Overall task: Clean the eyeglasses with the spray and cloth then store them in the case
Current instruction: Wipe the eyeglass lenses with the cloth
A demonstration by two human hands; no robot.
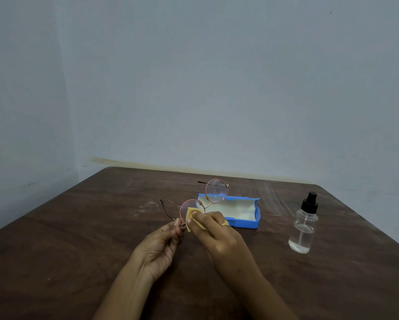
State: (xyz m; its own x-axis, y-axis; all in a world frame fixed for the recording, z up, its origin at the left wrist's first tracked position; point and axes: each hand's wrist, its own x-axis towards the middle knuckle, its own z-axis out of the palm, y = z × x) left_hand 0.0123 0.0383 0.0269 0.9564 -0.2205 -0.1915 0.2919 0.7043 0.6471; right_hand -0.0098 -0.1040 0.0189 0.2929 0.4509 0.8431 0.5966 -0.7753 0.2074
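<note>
The left hand (162,239) pinches the eyeglasses (204,200) by the hinge, raised above the table (78,227); the right hand (213,229) presses a yellow cloth (190,214) on the nearer lens. Behind lies the open blue case (247,221), the spray bottle (303,225) well right

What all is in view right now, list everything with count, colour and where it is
glasses: one, pink-gold round frame, held up over the table's middle
cloth: one, yellow, pressed on the nearer lens
case: one, blue, pale lining, open, behind the hands
spray bottle: one, clear with black top, upright at right
table: one, dark brown wood
left hand: pinching the frame's hinge
right hand: gold ring, rubbing with the cloth
</note>
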